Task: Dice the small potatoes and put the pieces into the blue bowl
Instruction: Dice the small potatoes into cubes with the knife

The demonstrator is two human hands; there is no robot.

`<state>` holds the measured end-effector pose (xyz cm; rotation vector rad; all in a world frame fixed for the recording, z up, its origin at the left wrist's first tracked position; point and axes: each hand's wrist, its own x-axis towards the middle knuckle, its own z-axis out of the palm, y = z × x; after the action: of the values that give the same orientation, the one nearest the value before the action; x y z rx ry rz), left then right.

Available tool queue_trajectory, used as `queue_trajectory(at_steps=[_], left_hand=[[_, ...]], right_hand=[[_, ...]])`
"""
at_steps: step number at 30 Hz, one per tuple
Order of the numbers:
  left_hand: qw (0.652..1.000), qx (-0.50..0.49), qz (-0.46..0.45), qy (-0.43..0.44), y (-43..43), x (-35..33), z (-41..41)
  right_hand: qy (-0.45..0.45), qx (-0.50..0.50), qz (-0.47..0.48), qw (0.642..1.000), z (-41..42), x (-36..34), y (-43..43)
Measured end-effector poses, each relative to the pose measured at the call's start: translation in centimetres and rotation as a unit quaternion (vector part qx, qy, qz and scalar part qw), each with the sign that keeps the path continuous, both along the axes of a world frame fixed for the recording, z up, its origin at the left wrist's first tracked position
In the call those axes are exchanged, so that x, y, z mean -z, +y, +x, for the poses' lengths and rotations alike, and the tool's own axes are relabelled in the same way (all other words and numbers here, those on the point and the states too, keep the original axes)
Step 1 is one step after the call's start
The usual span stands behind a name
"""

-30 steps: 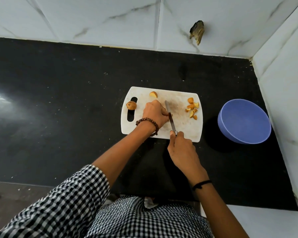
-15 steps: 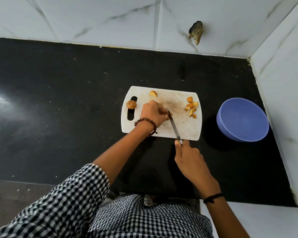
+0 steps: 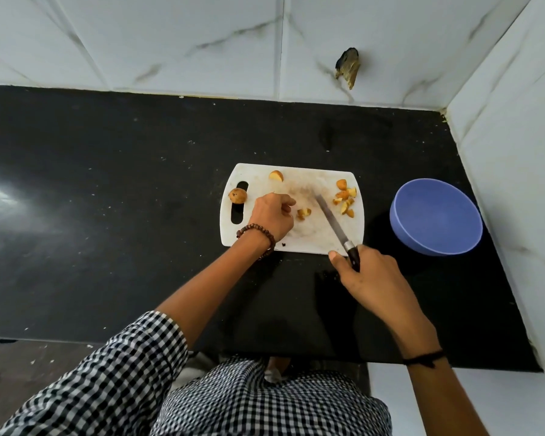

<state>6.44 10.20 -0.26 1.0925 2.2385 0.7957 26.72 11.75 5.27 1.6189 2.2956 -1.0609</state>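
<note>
**Potatoes part-diced on a kitchen counter**

A person in a checked shirt (image 3: 107, 372) works at a white cutting board (image 3: 309, 236) on a black countertop (image 3: 107, 199). The right hand (image 3: 370, 276) grips the dark handle of a knife (image 3: 331, 220) at the board's near edge, with the blade angled up and leftward across the board. The left hand (image 3: 272, 215), with a beaded bracelet (image 3: 255, 234) at the wrist, rests on the board with its fingers loosely curled and gripping nothing. Its fingertips lie just beside two freshly cut potato pieces (image 3: 304, 213), which sit between that hand and the blade.

A heap of diced pieces (image 3: 345, 199) lies at the board's right end. A potato half (image 3: 276, 176) sits near the far edge, and one whole small potato (image 3: 237, 195) rests at the left end beside the handle slot. The blue bowl (image 3: 436, 221) stands on the counter to the right of the board, apart from it, close to the tiled corner. A dark, ragged hole (image 3: 347, 67) marks the marble-patterned wall (image 3: 170, 42) behind.
</note>
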Motion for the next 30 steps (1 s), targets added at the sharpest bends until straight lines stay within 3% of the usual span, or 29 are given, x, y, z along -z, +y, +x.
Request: queue_trajectory(at_steps=[8,16,25,30], left_hand=[[0.997,0.046,-0.042,0.039,0.5,-0.5,0.2],[0.997,0.051,-0.026,0.045,1.6,-0.7,0.9],[0.993,0.045,0.047,-0.099,4.0,-1.5,3.5],[0.995,0.046,0.040,-0.084,5.4,-1.4,4.6]], right_hand=[[0.106,0.031,0.059,0.992,-6.3,2.8,3.4],[0.132,0.029,0.111,0.985,-8.6,4.6,4.3],[0.141,0.086,0.132,0.977,-5.3,3.8,6.6],[0.095,0.095,0.140,0.981,-4.5,3.3,7.4]])
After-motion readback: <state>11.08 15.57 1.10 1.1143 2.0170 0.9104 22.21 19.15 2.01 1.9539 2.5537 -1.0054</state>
